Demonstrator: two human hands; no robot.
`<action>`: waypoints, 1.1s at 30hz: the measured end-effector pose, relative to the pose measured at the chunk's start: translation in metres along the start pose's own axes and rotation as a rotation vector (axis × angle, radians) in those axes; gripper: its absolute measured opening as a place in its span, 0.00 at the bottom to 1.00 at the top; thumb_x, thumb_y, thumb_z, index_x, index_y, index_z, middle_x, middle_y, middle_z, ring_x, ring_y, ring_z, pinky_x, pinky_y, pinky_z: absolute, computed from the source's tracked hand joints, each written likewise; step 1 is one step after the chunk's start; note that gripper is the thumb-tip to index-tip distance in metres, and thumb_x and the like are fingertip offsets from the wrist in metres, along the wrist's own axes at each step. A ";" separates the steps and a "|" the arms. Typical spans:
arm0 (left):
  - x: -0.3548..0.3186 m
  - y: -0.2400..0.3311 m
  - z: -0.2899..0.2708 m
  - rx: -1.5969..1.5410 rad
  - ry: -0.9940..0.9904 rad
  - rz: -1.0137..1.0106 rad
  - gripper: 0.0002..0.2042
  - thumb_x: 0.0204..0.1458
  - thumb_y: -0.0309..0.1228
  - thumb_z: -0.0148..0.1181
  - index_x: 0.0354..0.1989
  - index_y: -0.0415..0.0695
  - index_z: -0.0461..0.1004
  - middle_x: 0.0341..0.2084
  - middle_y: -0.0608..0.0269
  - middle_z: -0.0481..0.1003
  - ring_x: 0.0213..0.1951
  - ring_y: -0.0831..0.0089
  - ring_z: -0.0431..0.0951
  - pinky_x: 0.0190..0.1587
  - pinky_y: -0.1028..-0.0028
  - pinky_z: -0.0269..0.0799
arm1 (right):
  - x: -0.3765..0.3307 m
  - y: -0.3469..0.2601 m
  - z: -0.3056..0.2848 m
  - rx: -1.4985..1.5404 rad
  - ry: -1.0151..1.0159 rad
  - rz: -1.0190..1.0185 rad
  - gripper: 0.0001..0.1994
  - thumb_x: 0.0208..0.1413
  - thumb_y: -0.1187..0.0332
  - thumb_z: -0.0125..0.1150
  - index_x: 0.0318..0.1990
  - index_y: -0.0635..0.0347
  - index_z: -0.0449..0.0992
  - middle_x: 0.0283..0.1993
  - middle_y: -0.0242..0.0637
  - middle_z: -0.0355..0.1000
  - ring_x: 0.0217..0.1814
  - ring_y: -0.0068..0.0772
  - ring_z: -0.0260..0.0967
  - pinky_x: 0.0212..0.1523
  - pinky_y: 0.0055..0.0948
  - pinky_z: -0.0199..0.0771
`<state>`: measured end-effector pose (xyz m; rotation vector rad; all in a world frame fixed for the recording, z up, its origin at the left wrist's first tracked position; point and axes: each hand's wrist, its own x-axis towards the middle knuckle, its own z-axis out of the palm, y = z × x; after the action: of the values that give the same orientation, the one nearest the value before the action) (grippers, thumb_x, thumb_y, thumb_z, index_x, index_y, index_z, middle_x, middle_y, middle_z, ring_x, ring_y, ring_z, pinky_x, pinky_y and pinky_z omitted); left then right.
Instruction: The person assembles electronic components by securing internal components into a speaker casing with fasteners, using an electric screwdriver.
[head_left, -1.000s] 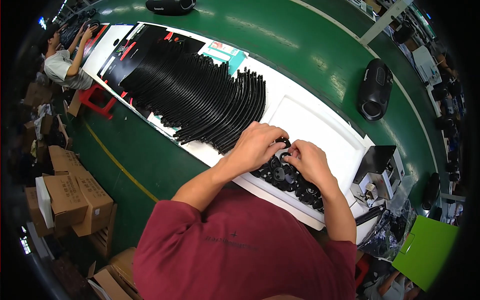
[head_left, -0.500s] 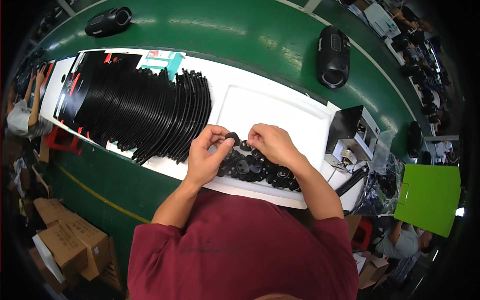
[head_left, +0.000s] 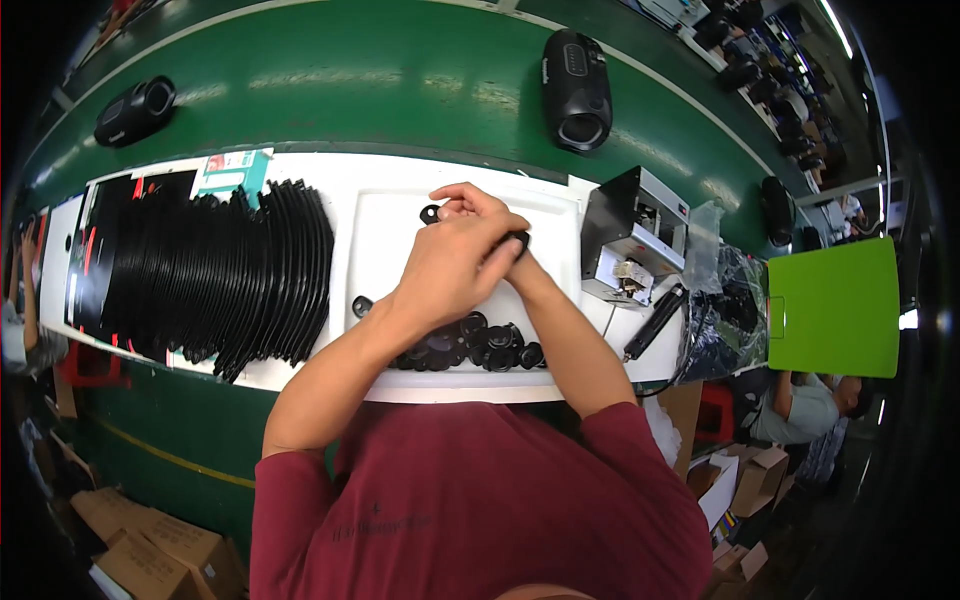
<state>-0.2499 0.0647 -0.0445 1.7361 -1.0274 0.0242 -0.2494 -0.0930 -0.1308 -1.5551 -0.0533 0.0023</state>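
My left hand crosses over the right one above a shallow white tray. It is closed, and a dark round part shows between its thumb and fingers. Mostly covered by it is my right hand, whose fingers point left. A small black part with a hole is at those fingertips. Several similar black parts lie heaped along the tray's near side, below my wrists. One more black part sits by itself near the tray's left edge.
Left of the tray lies a wide bundle of black cable-like strips. A metal-and-black device and a black pen-shaped tool stand to the right, beside clear plastic bags and a green panel. Black speakers rest on the green surface beyond.
The view has shifted, so the bench sits further left. My hands were side by side over the heap; now the left crosses over the right, both farther up the tray.
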 end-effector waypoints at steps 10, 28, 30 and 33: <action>-0.020 -0.049 0.021 -0.218 -0.026 -0.231 0.10 0.61 0.25 0.59 0.49 0.37 0.78 0.28 0.56 0.79 0.30 0.70 0.78 0.39 0.71 0.74 | -0.015 0.023 0.001 -0.408 0.134 -0.372 0.24 0.41 0.81 0.68 0.51 0.58 0.82 0.45 0.35 0.80 0.40 0.31 0.76 0.40 0.29 0.77; -0.014 -0.058 0.014 -0.337 0.019 -0.363 0.11 0.61 0.24 0.58 0.49 0.34 0.78 0.32 0.59 0.81 0.34 0.75 0.77 0.43 0.74 0.74 | -0.010 -0.003 -0.004 -0.299 0.150 0.129 0.14 0.54 0.85 0.61 0.48 0.65 0.76 0.37 0.38 0.81 0.39 0.28 0.78 0.40 0.29 0.79; -0.016 -0.062 0.013 -0.308 0.016 -0.352 0.11 0.62 0.24 0.58 0.49 0.34 0.78 0.31 0.60 0.81 0.34 0.75 0.77 0.43 0.74 0.74 | -0.009 0.003 -0.004 -0.304 0.162 0.124 0.12 0.56 0.83 0.61 0.48 0.65 0.76 0.37 0.39 0.81 0.39 0.27 0.78 0.40 0.29 0.79; -0.012 -0.060 0.010 -0.255 0.029 -0.344 0.10 0.62 0.24 0.58 0.49 0.35 0.78 0.31 0.60 0.81 0.33 0.75 0.77 0.42 0.74 0.74 | -0.008 0.015 -0.004 -0.397 0.216 -0.028 0.07 0.59 0.77 0.62 0.44 0.65 0.77 0.36 0.42 0.82 0.36 0.33 0.82 0.39 0.32 0.80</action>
<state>-0.2237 0.0684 -0.1004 1.6497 -0.6675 -0.2879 -0.2563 -0.0969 -0.1460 -1.9422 0.1016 -0.2095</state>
